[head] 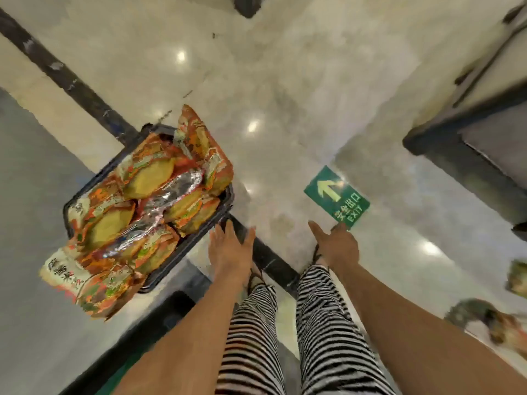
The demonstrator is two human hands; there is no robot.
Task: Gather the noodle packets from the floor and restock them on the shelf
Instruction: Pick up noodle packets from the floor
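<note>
Noodle packets (pixel 148 201) are in neither grip. The left hand (pixel 229 249) and the right hand (pixel 338 246) both reach forward and down with fingers spread apart and nothing between them. The left grip hangs just beside the near corner of the black basket (pixel 225 203). Whether it touches the rim cannot be told from this height. The right grip hangs over the pale polished floor (pixel 285 95), its fingertips near a green exit sign (pixel 336 199) stuck flat to the tiles.

The packets are heaped in the basket, which stands on the floor to the person's left. They rise above its rim and spill over its near-left end, probably because gathering is largely done and one heaped basket saves trips. The leaning top packets look likely to slide if the basket is lifted unevenly, so a level, two-handed lift seems wise.

Striped trousers (pixel 322 323) show below the arms. At the right edge lie blurred shapes (pixel 496 323) that may be more packets. A dark-based fixture (pixel 470 155) further right may be the shelf.
</note>
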